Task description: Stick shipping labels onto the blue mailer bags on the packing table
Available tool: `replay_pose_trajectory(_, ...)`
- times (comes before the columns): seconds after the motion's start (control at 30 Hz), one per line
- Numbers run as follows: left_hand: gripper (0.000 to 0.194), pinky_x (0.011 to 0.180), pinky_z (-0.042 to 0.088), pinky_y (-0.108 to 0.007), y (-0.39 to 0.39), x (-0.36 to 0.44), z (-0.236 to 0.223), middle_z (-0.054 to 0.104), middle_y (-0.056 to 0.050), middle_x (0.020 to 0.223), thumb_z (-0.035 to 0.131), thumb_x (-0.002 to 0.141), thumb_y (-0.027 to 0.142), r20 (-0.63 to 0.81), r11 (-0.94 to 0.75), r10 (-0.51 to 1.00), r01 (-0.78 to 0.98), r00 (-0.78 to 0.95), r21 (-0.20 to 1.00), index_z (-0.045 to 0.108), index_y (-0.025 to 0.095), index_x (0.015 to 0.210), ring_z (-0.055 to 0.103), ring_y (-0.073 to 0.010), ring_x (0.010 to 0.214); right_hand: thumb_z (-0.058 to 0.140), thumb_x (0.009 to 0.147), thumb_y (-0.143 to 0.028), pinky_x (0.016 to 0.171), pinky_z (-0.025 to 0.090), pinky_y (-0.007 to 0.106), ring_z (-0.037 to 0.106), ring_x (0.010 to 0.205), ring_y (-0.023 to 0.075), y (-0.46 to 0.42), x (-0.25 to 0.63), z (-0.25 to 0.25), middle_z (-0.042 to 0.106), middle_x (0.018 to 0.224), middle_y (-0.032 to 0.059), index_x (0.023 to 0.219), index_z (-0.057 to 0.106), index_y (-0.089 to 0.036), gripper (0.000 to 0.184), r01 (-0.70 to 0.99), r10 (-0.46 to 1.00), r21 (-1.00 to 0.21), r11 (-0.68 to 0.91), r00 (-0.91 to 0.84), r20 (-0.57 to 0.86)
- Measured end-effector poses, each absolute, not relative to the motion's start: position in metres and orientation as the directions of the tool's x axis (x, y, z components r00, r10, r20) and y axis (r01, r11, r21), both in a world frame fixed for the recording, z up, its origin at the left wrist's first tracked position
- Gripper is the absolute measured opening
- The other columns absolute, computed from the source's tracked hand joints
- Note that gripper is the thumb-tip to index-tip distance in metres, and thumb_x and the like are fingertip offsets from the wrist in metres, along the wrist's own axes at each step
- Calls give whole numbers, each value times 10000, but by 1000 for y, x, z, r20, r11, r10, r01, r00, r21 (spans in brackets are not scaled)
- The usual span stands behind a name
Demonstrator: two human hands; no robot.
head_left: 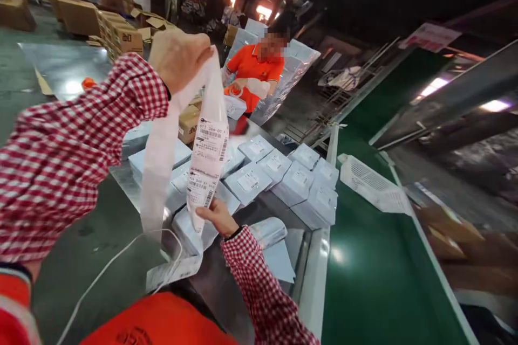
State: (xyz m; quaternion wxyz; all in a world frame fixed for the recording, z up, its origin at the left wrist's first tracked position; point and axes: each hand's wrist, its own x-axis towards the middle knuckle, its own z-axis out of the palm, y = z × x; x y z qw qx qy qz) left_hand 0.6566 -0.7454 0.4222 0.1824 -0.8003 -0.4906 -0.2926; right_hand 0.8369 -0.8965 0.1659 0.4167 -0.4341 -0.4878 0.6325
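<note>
My left hand [178, 59] is raised high and closed on the top of a long white strip of shipping labels [208, 151] that hangs down. My right hand [218, 216] pinches the strip's lower end, just under a barcode label. The backing paper [156, 172] loops down on the left to the metal table [101, 237]. Below the strip lie several grey-blue plastic parcels [279, 172], each with a white label.
A person in an orange shirt [254, 73] works at the table's far end with a tape roll. A green conveyor belt [364, 269] runs on the right, carrying a white parcel [370, 183]. Cardboard boxes [81, 16] stand at the back left.
</note>
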Motion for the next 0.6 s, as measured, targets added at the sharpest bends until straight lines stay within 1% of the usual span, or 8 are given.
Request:
replay_pose_trajectory(0.07,993,656,135,-282,-755,629,428,666,-112,948,-121,832,518,625,-383,671,908,400,-169,641,-72,1070,649,-229,1039,796,640,-515,964,515,430,691,987,251,-907,814,165,761,1041,45,991,738,-209,469,-39,956,-990,-133,-269,-118)
replay_pose_trajectory(0.13,984,658,135,-282,-771,600,426,666,-104,918,-109,853,522,620,-395,657,896,429,-202,644,-74,1070,655,-232,1028,735,704,-544,926,525,438,691,953,253,-918,797,166,765,1012,47,965,741,-205,428,68,974,-996,-58,-216,-72)
replay_pose_trajectory(0.2,933,677,116,-272,-793,571,417,661,-99,921,-46,899,527,647,-451,628,880,433,-150,632,-90,1076,647,-234,1055,672,760,-564,921,521,449,688,949,261,-933,788,166,765,1005,50,935,752,-208,404,164,993,-986,8,-121,-12)
replay_pose_trajectory(0.27,865,698,114,-240,-815,547,401,667,-80,925,29,937,523,661,-526,609,847,438,-78,627,-79,1104,652,-207,1047,649,783,-562,961,500,465,682,983,274,-952,788,161,763,1022,58,939,763,-209,403,200,999,-979,33,-8,32)
replay_pose_trajectory(0.33,721,712,136,-199,-835,529,379,693,-69,988,132,971,463,639,-602,607,799,473,-20,617,-23,1189,656,-178,1027,670,777,-540,1016,470,479,671,1032,281,-977,796,152,757,1057,68,977,764,-208,399,187,993,-982,11,111,32)
replay_pose_trajectory(0.43,534,741,197,-166,-853,515,346,707,-69,1109,253,968,324,559,-685,626,726,544,61,590,50,1278,648,-164,1031,706,758,-512,1081,428,503,651,1105,276,-1022,809,134,741,1128,79,1030,748,-214,406,106,963,-993,-58,268,-27)
replay_pose_trajectory(0.53,501,805,294,-188,-863,512,322,699,-77,1142,259,971,272,508,-743,620,656,597,136,593,44,1267,640,-171,1048,735,723,-508,1110,404,521,640,1136,275,-1060,815,124,724,1174,96,1052,729,-205,447,41,913,-995,-92,403,-68)
replay_pose_trajectory(0.6,499,856,343,-227,-868,511,315,690,-85,1153,241,987,261,506,-777,599,604,621,178,588,40,1268,628,-177,1067,723,719,-507,1094,426,517,639,1139,278,-1072,816,126,715,1191,113,1068,714,-186,474,74,888,-991,-109,455,-63)
